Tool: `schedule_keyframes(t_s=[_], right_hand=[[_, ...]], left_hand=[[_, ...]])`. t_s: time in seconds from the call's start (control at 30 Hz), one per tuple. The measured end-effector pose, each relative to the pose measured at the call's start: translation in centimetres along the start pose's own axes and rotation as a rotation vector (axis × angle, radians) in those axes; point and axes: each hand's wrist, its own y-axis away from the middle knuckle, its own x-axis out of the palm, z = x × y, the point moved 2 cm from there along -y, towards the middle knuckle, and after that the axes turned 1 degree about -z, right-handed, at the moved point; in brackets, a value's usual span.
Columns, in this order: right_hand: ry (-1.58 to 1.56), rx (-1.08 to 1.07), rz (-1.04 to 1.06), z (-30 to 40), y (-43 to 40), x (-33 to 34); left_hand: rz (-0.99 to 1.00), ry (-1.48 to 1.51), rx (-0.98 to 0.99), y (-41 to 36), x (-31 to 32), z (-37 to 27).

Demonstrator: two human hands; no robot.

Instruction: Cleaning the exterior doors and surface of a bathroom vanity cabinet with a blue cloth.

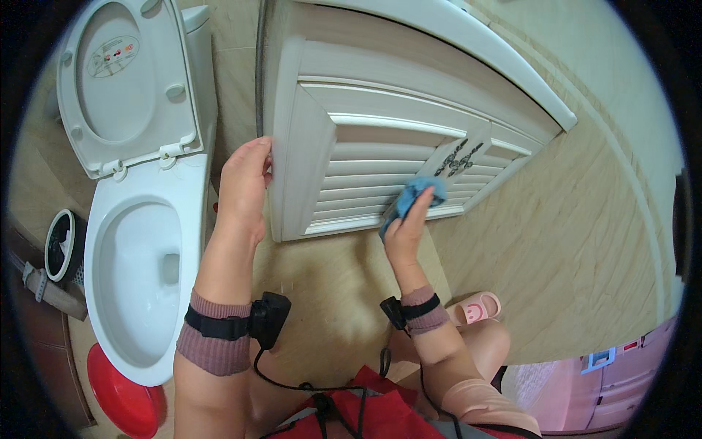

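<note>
A white louvered bathroom vanity cabinet [316, 99] stands before me, with ornate dark metal handles [459, 159] on its two doors. My right hand [407, 236] presses a blue cloth [421, 196] against the lower part of the left door, just below the handles. The cloth is bunched and partly covered by my fingers. At the cabinet's left side edge, my left hand [247, 175] rests with its fingers curled round behind the edge; the fingertips are partly hidden.
Left of the cabinet stands a white toilet [189, 219] with its lid raised. A red plastic basin [118, 392] and a small waste bin [59, 247] are beside it. A pink slipper [482, 308] is near my leg; pink drawers [625, 384] stand at lower right.
</note>
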Motion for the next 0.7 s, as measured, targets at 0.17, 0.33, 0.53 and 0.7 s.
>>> schedule_keyframes(t_s=[0.17,0.33,0.53,0.7], right_hand=[[-0.06,-0.133,-0.27,4.4,-9.7,-3.9],[0.038,-0.111,0.001,5.1,-12.1,-3.7],[-0.002,-0.272,0.04,9.9,-10.4,-1.6],[-0.065,-0.354,0.25,16.5,-9.1,0.3]], left_hand=[[-0.005,0.006,0.003,0.2,0.3,-0.3],[-0.019,0.015,-0.017,0.5,0.3,-0.4],[-0.022,-0.024,0.01,0.3,0.7,-0.3],[0.014,0.038,0.049,0.5,0.2,0.2]])
